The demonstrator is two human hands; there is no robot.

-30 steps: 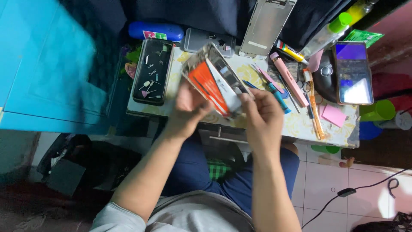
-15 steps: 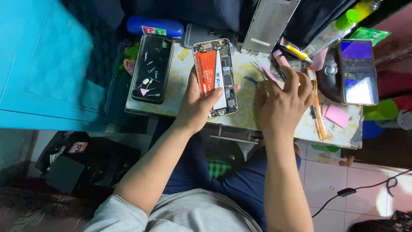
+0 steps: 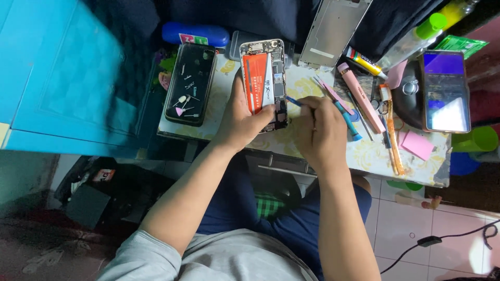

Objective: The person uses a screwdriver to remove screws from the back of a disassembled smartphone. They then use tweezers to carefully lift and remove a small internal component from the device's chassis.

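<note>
An opened phone [image 3: 264, 82] with an orange battery and bare circuit boards lies face-up on the small table [image 3: 333, 151]. My left hand [image 3: 242, 117] grips its left side and lower end, thumb along the edge. My right hand [image 3: 319, 132] holds a thin blue-handled tool [image 3: 295, 101] whose tip points at the phone's right edge. The phone rests flat against the tabletop.
A black tray [image 3: 189, 83] with small screws and parts sits left of the phone. A detached screen frame [image 3: 333, 31] leans at the back. Pink and blue tools [image 3: 359, 104], a toothbrush [image 3: 390, 125], a lit phone [image 3: 445, 91] and a pink note [image 3: 415, 144] crowd the right side.
The opened phone went from tilted up in both hands to lying flat on the table. My right hand let go of it, picked up the blue tool and brought it to the phone's edge.
</note>
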